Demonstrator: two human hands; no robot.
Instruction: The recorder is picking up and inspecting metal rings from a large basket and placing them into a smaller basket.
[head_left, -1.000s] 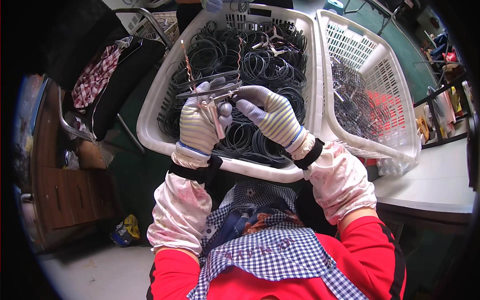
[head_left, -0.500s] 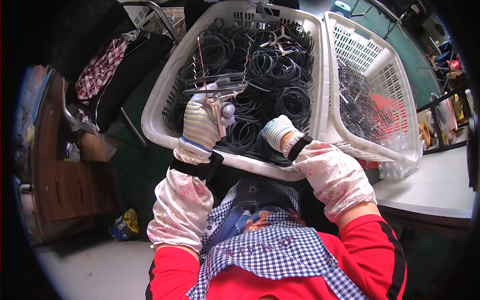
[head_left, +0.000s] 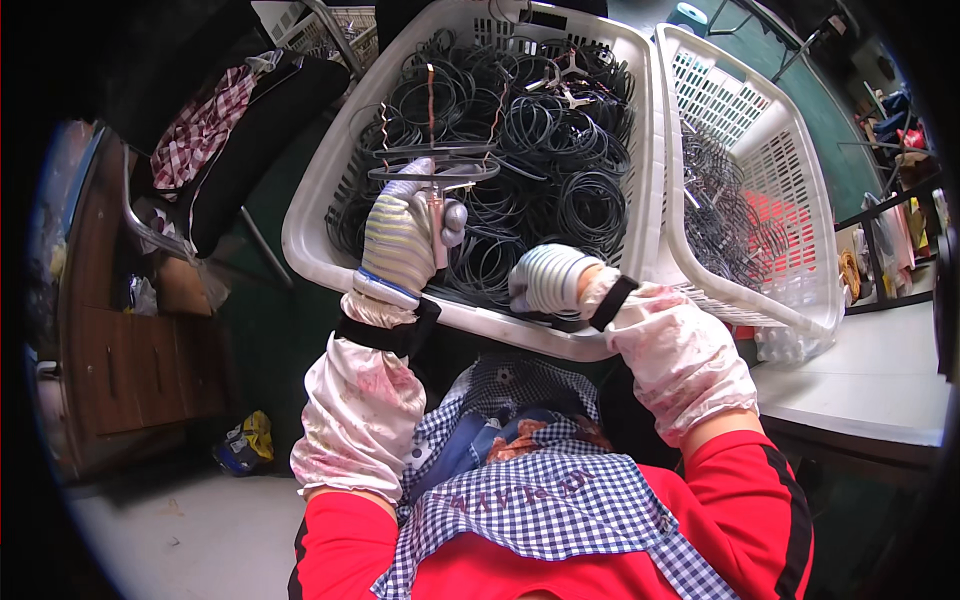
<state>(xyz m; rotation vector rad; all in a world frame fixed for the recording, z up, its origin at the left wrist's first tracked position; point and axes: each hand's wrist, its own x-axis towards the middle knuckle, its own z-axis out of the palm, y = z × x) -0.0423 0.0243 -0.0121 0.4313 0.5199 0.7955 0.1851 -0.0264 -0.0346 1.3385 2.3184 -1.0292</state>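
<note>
My left hand (head_left: 403,240), in a striped knit glove, is closed around a copper tube assembly (head_left: 437,225). Dark thin tubing (head_left: 440,170) is looped across the top of the assembly, and thin copper-coloured ends stick up from it. Over the front of a white plastic basket (head_left: 330,160), my right hand (head_left: 555,279), gloved as well, has its fingers curled in; what they hold, if anything, is hidden. Under and beyond both hands, many coils of dark tubing (head_left: 590,210) fill the basket. A few shiny Y-shaped metal pieces (head_left: 572,65) lie on the coils at the back.
To the right leans a second white basket (head_left: 810,200) with a tangle of thin dark tubing pieces (head_left: 715,200). A white worktop (head_left: 860,380) lies at the right. On the left are a black chair with a checked cloth (head_left: 205,130) and a brown drawer cabinet (head_left: 130,370).
My right hand has drawn slightly nearer and to the left, its fingers curled. In my left hand the tube assembly has turned a little, and its upright copper ends have shifted.
</note>
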